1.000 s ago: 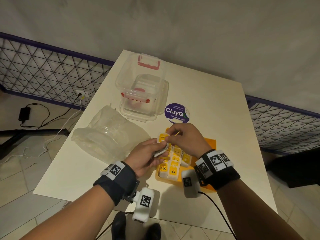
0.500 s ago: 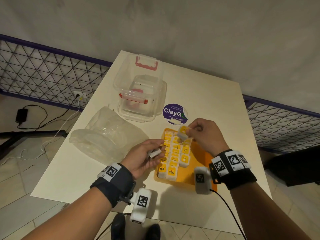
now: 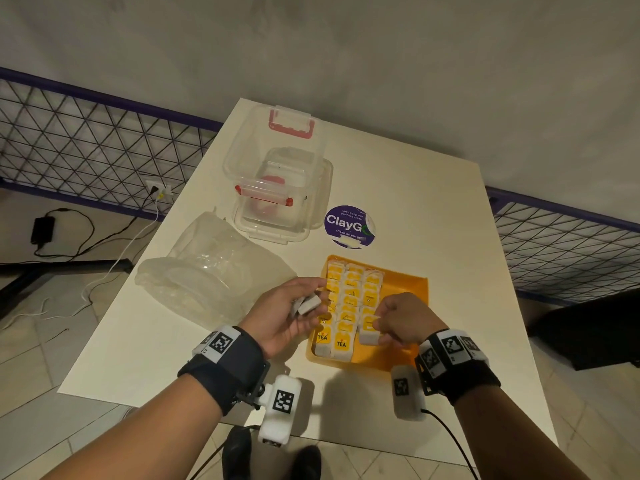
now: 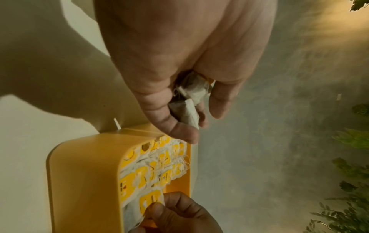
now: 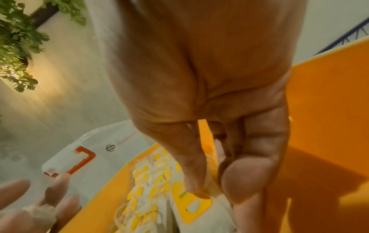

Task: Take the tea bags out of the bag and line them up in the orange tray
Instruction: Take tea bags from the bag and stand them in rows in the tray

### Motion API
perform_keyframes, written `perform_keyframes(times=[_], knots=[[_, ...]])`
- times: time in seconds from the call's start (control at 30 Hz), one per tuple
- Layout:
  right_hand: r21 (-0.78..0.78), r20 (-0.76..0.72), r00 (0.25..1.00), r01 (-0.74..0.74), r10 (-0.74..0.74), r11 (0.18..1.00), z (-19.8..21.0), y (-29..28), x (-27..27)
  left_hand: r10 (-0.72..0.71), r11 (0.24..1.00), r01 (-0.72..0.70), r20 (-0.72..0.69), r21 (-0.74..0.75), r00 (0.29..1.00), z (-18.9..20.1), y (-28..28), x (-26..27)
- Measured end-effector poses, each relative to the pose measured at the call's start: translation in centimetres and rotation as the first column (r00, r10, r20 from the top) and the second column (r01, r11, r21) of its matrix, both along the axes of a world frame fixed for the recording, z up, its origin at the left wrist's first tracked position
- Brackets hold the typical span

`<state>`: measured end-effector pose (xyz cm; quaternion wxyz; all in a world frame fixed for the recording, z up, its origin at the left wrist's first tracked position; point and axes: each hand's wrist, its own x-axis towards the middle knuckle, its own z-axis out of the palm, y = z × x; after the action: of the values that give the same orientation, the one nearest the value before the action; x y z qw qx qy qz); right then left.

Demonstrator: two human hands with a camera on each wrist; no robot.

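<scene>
My right hand pinches a tea bag, long axis running up-frame along the tray; the left wrist view shows my left hand grasping two spare bags

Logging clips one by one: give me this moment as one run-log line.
left hand: holds spare tea bags | right hand: pinches tea bag at third row's near end | orange tray: partly filled

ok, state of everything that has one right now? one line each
left hand: holds spare tea bags beside the tray
right hand: pinches a tea bag at the third row's near end
orange tray: three rows in, right side bare
plastic bag: lying on the table, looks empty
clear container: lid off, propped against it
</scene>
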<state>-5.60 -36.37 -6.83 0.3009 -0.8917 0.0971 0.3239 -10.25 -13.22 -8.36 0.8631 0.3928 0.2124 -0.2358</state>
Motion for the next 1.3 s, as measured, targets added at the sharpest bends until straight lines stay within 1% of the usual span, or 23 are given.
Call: perform_keyframes(times=[0.07, 0.13, 0.2, 0.27, 0.43, 0.53, 0.6, 0.63, 0.67, 0.7, 0.77, 0.8, 0.87, 0.93, 1.03, 1.13, 1.3], knots=[[-0.003, -0.032, 0.999, 0.021, -0.021, 1.0, -0.3, 0.4, 0.2, 0.001, 1.0, -0.001, 0.0, 0.001, 1.0, 0.1, 0.0, 0.0], [0.021, -0.059, 0.993, 0.106, -0.104, 0.994, -0.5, 0.7, 0.2, 0.0, 1.0, 0.0, -0.004, 0.004, 1.0, 0.1, 0.0, 0.0], [0.049, -0.052, 0.983, 0.177, -0.174, 0.983, -0.8, 0.9, 0.4, 0.001, 1.0, -0.001, -0.01, 0.004, 1.0, 0.2, 0.0, -0.1], [0.058, -0.028, 0.98, 0.199, -0.197, 0.978, -0.9, 1.2, 0.5, 0.0, 1.0, 0.0, -0.013, -0.002, 1.0, 0.1, 0.1, -0.1], [0.033, 0.037, 0.979, 0.199, -0.2, 0.979, -0.7, 1.4, 0.4, 0.011, 0.999, -0.012, -0.027, -0.037, 1.0, 0.2, 0.2, 0.0], [-0.007, 0.064, 0.988, 0.143, -0.142, 0.99, -0.5, 1.3, 0.6, 0.024, 0.994, -0.031, -0.06, -0.105, 0.998, 0.4, 0.3, 0.0], [-0.113, 0.14, 0.99, 0.049, -0.033, 0.992, 0.1, 1.3, 0.8, 0.034, 0.989, -0.043, -0.069, -0.14, 0.997, 0.5, 0.4, -0.1], [-0.145, 0.191, 0.982, 0.028, 0.0, 0.989, 0.6, 1.4, 0.8, 0.035, 0.988, -0.045, -0.068, -0.151, 0.997, 0.5, 0.5, -0.1], [-0.138, 0.253, 0.967, 0.025, 0.011, 0.99, 1.1, 1.7, 0.8, 0.035, 0.986, -0.045, -0.066, -0.158, 0.997, 0.6, 0.6, -0.2], [-0.092, 0.32, 0.947, 0.014, 0.016, 0.996, 1.7, 2.2, 0.6, 0.032, 0.986, -0.042, -0.064, -0.162, 0.997, 0.6, 0.6, -0.2], [0.027, 0.442, 0.895, -0.086, 0.065, 0.996, 3.2, 3.7, 0.3, 0.026, 0.986, -0.035, -0.061, -0.161, 0.998, 0.7, 0.6, -0.3], [0.077, 0.463, 0.88, -0.156, 0.104, 0.985, 3.8, 4.5, 0.0, 0.025, 0.987, -0.034, -0.06, -0.157, 0.998, 0.7, 0.5, -0.3], [0.149, 0.437, 0.877, -0.292, 0.202, 0.945, 4.8, 6.1, -0.7, 0.027, 0.986, -0.036, -0.059, -0.163, 0.998, 0.9, 0.4, -0.4], [0.157, 0.397, 0.869, -0.382, 0.296, 0.911, 5.0, 7.4, -1.1, 0.02, 0.978, -0.028, -0.041, -0.205, 0.999, 1.1, 0.4, -0.5], [0.127, 0.369, 0.87, -0.395, 0.326, 0.91, 4.6, 8.4, -1.1, 0.01, 0.968, -0.019, -0.039, -0.252, 0.999, 1.4, 0.6, -0.6], [0.097, 0.363, 0.86, -0.417, 0.358, 0.904, 4.1, 8.8, -1.0, 0.016, 0.971, -0.024, -0.036, -0.237, 0.999, 1.3, 1.0, -0.6], [0.09, 0.364, 0.868, -0.392, 0.337, 0.915, 3.9, 8.7, -1.1, 0.022, 0.971, -0.028, -0.025, -0.236, 0.999, 0.8, 1.3, -0.6]])
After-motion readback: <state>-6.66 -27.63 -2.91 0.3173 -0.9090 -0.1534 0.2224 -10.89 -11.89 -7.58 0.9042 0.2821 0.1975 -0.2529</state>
